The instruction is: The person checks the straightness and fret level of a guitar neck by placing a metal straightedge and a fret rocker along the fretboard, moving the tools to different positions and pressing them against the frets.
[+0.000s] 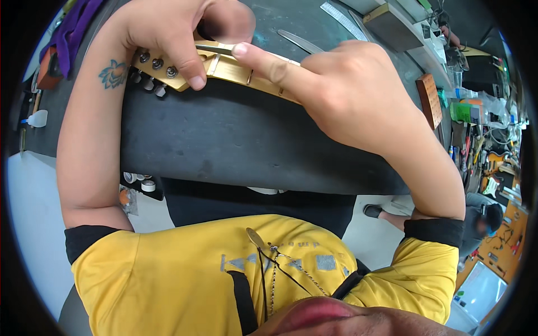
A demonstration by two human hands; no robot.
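Observation:
A pale wooden guitar neck (255, 75) lies across the dark bench, its headstock with metal tuners at the left. My left hand (168, 42) is closed on it, thumb pointing down beside the nut; its upper part is blurred. A thin metal tool (213, 48) lies along the neck's upper edge. My right hand (330, 89) stretches its index finger onto this tool near my left thumb; its other fingers are curled, and what they hold is hidden. Behind the neck lie a loose metal tool (295, 40) and a steel ruler (339, 17).
The dark bench (235, 140) has a purple cloth (67, 31) at far left and a brown wooden block (428, 101) at right. Cluttered tools and guitars (493, 168) fill the right side. A co-worker (476, 224) in grey is low on the right, below my right forearm.

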